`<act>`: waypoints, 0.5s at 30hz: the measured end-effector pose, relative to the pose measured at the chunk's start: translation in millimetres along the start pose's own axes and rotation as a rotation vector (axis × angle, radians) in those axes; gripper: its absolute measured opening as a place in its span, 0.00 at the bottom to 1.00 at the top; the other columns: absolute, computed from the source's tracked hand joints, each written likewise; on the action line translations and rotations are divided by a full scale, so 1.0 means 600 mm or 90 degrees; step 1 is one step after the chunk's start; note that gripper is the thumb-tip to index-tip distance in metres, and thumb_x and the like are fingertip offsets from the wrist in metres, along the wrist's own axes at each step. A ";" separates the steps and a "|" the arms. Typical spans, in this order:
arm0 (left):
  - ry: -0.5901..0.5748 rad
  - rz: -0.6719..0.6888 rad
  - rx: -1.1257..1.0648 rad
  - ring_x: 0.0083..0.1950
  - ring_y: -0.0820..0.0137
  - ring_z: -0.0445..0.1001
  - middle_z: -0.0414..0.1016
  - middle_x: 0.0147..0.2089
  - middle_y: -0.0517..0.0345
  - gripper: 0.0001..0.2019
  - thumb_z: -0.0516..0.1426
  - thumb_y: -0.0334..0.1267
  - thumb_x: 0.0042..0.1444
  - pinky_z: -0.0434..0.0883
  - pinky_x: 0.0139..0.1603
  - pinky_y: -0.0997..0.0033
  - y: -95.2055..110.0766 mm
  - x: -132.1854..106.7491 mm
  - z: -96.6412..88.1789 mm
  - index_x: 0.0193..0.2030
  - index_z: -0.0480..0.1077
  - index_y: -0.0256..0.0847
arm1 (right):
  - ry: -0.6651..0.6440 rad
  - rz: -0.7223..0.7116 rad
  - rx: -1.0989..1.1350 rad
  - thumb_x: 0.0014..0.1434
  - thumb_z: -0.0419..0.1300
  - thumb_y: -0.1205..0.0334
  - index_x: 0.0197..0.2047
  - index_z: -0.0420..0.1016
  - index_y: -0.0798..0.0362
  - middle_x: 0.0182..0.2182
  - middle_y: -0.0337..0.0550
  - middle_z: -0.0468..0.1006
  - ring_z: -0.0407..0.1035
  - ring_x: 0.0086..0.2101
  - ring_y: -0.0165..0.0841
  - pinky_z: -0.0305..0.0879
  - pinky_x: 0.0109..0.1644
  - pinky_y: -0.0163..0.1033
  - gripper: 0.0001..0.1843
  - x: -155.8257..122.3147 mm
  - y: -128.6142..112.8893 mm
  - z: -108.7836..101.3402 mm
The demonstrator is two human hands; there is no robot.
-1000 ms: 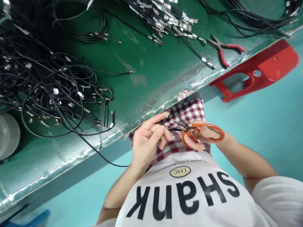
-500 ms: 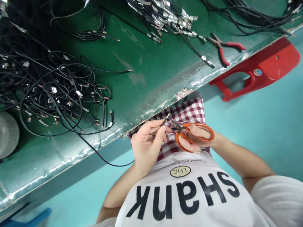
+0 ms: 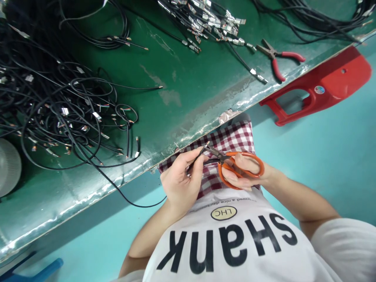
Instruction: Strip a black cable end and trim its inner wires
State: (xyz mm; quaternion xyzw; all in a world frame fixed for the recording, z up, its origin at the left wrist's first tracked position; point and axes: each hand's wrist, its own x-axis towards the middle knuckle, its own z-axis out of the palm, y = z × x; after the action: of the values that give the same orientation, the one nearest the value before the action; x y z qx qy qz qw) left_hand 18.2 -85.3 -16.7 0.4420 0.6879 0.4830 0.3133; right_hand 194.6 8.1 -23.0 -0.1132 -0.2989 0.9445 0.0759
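Note:
Just off the table's front edge, my left hand point(image 3: 183, 178) pinches a thin black cable point(image 3: 199, 156) between thumb and fingers. The cable's stripped tip points up and to the right. My right hand point(image 3: 242, 172) has its fingers through the orange handles of a pair of scissors point(image 3: 225, 158). The scissor blades reach left to the cable's tip and appear to touch it; whether they are closed on it is too small to tell. Behind my left hand, the cable runs down in a loop toward the pile on the table.
A tangled pile of black cables point(image 3: 67, 105) covers the left of the green table point(image 3: 152, 113). Cables with metal connectors point(image 3: 211, 23) lie at the back, near red-handled pliers point(image 3: 274, 58). A red plastic stool point(image 3: 329, 84) stands right of the table edge; a white round container point(image 3: 8, 166) sits far left.
The scissor blades have shifted slightly up toward the cable's stripped tip. My left hand has moved a little left, still pinching the cable.

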 end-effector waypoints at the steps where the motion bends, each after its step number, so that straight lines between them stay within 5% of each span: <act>1: 0.008 0.021 0.029 0.39 0.69 0.83 0.83 0.42 0.56 0.14 0.61 0.30 0.61 0.80 0.45 0.69 -0.003 0.000 0.000 0.52 0.75 0.42 | 0.009 0.005 -0.004 0.71 0.44 0.41 0.30 0.65 0.55 0.15 0.29 0.61 0.51 0.12 0.20 0.51 0.16 0.28 0.29 0.001 -0.002 0.002; 11: 0.071 0.192 0.166 0.42 0.68 0.84 0.83 0.47 0.53 0.18 0.62 0.26 0.58 0.81 0.45 0.70 -0.023 0.004 0.005 0.54 0.74 0.41 | 0.073 -0.001 -0.031 0.71 0.47 0.44 0.30 0.63 0.54 0.13 0.26 0.57 0.49 0.11 0.20 0.50 0.15 0.27 0.25 -0.005 -0.002 0.017; 15: 0.100 0.252 0.188 0.41 0.69 0.84 0.84 0.45 0.55 0.17 0.62 0.25 0.57 0.81 0.45 0.71 -0.022 0.010 0.006 0.53 0.74 0.40 | 0.021 -0.013 0.014 0.70 0.43 0.37 0.31 0.65 0.55 0.16 0.29 0.60 0.52 0.14 0.21 0.53 0.17 0.29 0.30 -0.009 -0.004 0.017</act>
State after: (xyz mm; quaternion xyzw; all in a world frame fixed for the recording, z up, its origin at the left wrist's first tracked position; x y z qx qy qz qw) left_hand 14.7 -80.1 -30.1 0.5699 0.6734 0.4621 0.0903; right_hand 197.0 3.2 -12.7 -0.1250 -0.2883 0.9449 0.0917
